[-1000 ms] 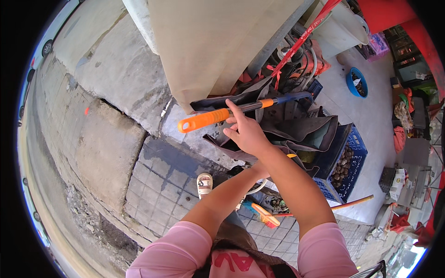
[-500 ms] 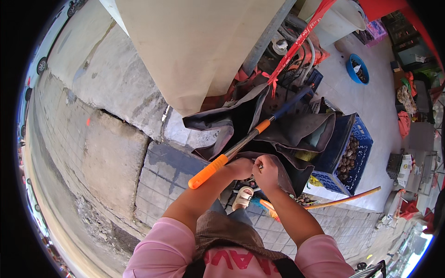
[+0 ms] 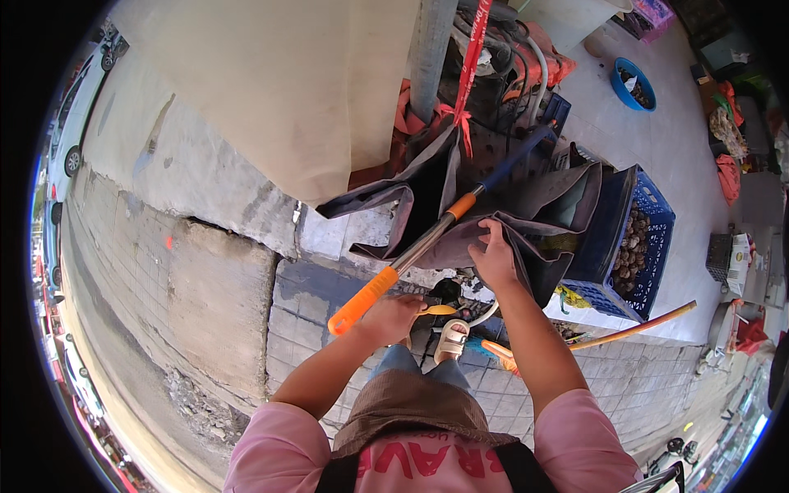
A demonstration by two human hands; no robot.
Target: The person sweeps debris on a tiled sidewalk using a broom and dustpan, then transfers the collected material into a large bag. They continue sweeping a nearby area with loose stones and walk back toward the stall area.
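Note:
My left hand (image 3: 391, 320) is closed around a small yellow tool (image 3: 437, 310) whose rounded, tapering end sticks out to the right. The part inside my fist is hidden. My right hand (image 3: 496, 258) is raised higher, thumb and index finger apart, in front of a dark grey folded sheet (image 3: 460, 246); whether it touches the sheet I cannot tell. A long pole with an orange grip (image 3: 363, 298) slants across the sheet, just above my left hand. Between my hands and below the sheet lie small dark pieces (image 3: 448, 289) beside a curved white rim.
A blue crate (image 3: 653, 218) of brown, rounded shell-like pieces (image 3: 631, 251) stands right of the sheet. Beyond is a blue basin (image 3: 633, 85). A red ribbon (image 3: 468, 74) hangs by a metal post (image 3: 431, 62). An orange stick (image 3: 633, 326) and my sandal (image 3: 452, 338) are lower down.
My hands were close together and have parted. The left has drawn down and left with the yellow tool now showing; the right has risen to the sheet with its fingers spread.

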